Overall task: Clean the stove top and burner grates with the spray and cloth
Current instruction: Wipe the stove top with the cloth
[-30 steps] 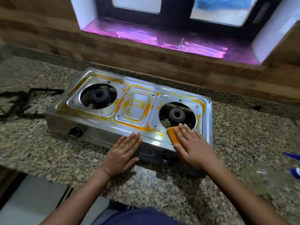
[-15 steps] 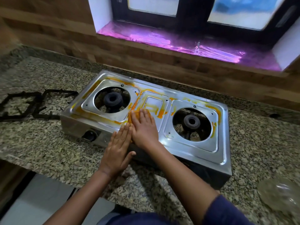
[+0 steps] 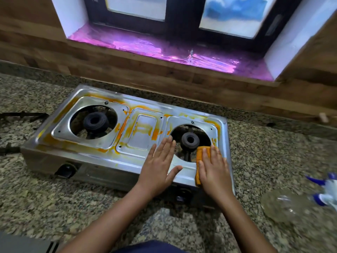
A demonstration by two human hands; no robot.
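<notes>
We have both hands on the stove (image 3: 102, 157), which sits on the table (image 3: 273, 152). Our right hand (image 3: 212, 169) lies flat, fingers spread, pressing the orange cloth (image 3: 199, 156) onto the stove's front right corner beside the right burner (image 3: 190, 139). Our left hand (image 3: 158, 163) rests open and empty on the stove just left of that burner. Orange stains cover much of the stove. We think pushing hard could slide the stove, or drag the cloth into the burner opening. The spray bottle (image 3: 326, 189) lies well right of the stove, the grates (image 3: 21, 115) to its left.
</notes>
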